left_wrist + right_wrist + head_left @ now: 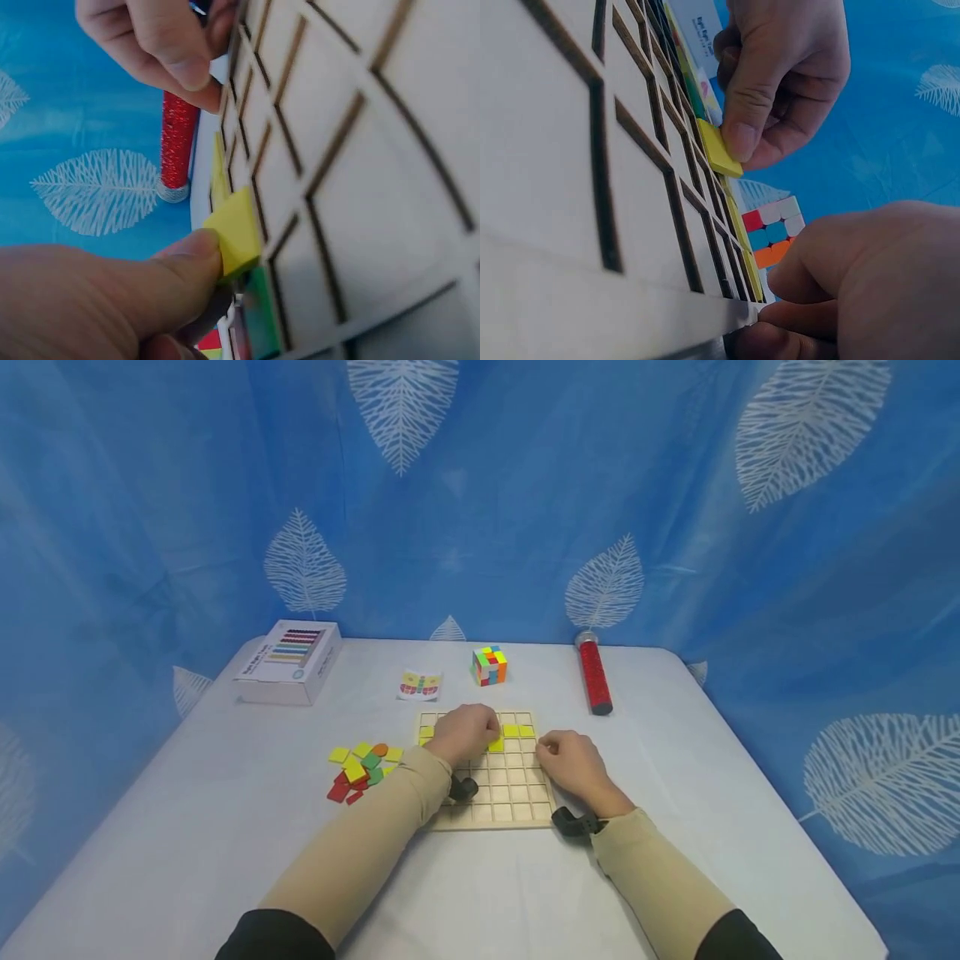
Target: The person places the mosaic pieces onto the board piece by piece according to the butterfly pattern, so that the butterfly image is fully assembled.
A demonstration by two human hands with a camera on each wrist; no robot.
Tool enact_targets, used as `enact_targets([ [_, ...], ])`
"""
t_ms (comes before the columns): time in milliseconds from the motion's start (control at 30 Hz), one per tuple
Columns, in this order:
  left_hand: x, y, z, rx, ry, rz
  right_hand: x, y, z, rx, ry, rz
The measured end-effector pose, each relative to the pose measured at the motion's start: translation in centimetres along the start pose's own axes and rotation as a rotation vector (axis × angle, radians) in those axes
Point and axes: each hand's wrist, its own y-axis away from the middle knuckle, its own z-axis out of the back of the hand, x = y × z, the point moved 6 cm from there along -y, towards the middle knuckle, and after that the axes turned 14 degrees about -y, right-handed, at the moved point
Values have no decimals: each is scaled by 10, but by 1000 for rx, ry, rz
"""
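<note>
My left hand point(467, 732) pinches a yellow square tile point(235, 231) between thumb and fingers, tilted at the upper rows of a wooden grid board point(502, 793). The right wrist view shows the tile point(718, 150) at the grid lines beneath the left thumb. My right hand point(576, 768) grips the board's right edge, with thumb and finger at the rim in the right wrist view. Yellow tiles point(518, 731) lie in cells near the board's top right, and others sit at its left. A green tile point(262, 313) shows on the board below the held one.
Loose red, yellow, green and orange pieces point(354, 769) lie left of the board. Behind it are a picture card point(419, 686) and a puzzle cube point(490, 667). A white box point(289, 662) stands back left; a red glittery tube point(594, 677) lies back right.
</note>
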Motion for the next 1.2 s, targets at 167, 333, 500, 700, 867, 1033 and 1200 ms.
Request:
enact_targets([
  [167,1,3,-1,-28,-2,-7,1,1,1,4,2,5],
  [333,10,16,8,-87,16,-2,-1,1,0,-6,5,-6],
  [500,62,53,30,-133,95,92,1,0,-2,6,-7,-1],
  [700,148,95,30,-80,163,339,-2,-2,0,10,-8,1],
  [867,171,101,13,-37,232,391,-6,-2,4,0,-11,-8],
  [1033,172,96,7,-59,177,387,-5,-1,3,-4,-23,2],
  [1200,171,96,7,-56,125,377,-2,0,0,-6,-24,-1],
])
